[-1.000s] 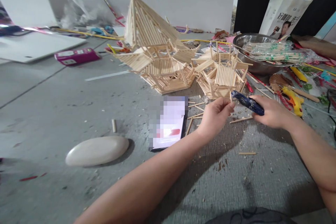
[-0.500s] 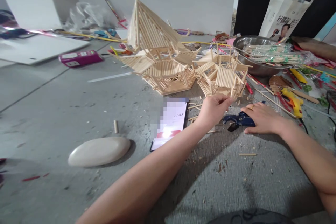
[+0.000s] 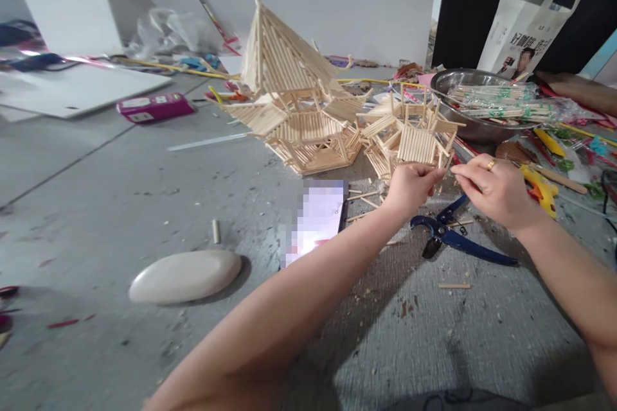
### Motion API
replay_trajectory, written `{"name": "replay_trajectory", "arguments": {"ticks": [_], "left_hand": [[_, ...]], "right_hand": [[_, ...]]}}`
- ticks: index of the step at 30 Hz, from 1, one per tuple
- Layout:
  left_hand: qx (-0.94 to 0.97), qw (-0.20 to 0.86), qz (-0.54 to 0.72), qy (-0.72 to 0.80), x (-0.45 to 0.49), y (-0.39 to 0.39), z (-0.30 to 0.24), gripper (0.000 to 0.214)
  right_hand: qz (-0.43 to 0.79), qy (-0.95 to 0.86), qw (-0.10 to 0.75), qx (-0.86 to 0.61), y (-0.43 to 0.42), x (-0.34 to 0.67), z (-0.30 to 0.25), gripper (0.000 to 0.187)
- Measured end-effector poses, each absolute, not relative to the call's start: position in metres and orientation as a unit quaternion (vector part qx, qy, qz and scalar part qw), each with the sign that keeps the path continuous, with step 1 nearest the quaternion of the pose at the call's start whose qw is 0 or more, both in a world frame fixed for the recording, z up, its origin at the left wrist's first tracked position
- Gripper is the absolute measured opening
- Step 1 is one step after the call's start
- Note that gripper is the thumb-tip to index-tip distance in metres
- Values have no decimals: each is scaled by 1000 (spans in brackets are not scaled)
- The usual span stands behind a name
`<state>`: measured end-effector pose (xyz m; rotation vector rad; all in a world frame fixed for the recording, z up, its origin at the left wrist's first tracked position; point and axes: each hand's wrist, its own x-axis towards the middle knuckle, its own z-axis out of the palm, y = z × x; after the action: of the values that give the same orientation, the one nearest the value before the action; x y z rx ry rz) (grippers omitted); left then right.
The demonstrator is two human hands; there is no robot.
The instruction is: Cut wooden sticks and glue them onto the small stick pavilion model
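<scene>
The tightest room is at the front edge of the smaller stick structure (image 3: 417, 143), where both hands meet on the near side of its base. The left hand (image 3: 412, 191) has thumb and fingertips pinched together; I cannot tell whether a piece of stick sits between them. The right hand (image 3: 501, 192) is curled, its fingertips just beside the left's, and what it grips, if anything, cannot be told.

Close below, the blue cutter (image 3: 475, 248) lies on the floor (image 3: 96, 205) with its handles spread, one end reaching up near the right hand. The yellow glue gun (image 3: 544, 191) sits just past that hand, and the metal bowl (image 3: 475, 128) bounds the space behind. On the left, the larger stick structure (image 3: 270, 117) stands close to the smaller one, and the phone (image 3: 321, 212) is partly covered by the left forearm. Wider room lies farther left, around the white oval object (image 3: 186, 276), and in the right foreground, where a short stick (image 3: 454, 286) lies.

Half a second ago the right hand rested on the cutter; now it has let go and moved up to the left hand.
</scene>
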<state>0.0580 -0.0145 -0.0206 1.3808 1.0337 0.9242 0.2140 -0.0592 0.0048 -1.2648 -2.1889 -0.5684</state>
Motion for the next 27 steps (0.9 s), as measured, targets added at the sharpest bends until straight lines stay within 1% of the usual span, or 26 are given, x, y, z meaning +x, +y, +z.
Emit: {"name": "replay_trajectory", "arguments": {"ticks": [3, 9, 15, 19, 23, 27], "left_hand": [[543, 603, 409, 417, 60, -13, -20, 24], [505, 634, 426, 401, 60, -9, -23, 25], [466, 656, 442, 397, 64, -11, -24, 27], [413, 693, 448, 386, 63, -16, -23, 20], [359, 729, 443, 378, 63, -18, -23, 13], [334, 739, 454, 369, 65, -19, -24, 15]], "right_hand": [[-263, -812, 252, -456, -45, 208, 4, 24], [-286, -819, 237, -439, -23, 207, -7, 24], [-303, -819, 244, -422, -15, 211, -10, 26], [-303, -823, 241, -415, -13, 210, -10, 27], [-314, -817, 258, -409, -11, 210, -13, 26], [-324, -810, 280, -402, -8, 211, -17, 25]]}}
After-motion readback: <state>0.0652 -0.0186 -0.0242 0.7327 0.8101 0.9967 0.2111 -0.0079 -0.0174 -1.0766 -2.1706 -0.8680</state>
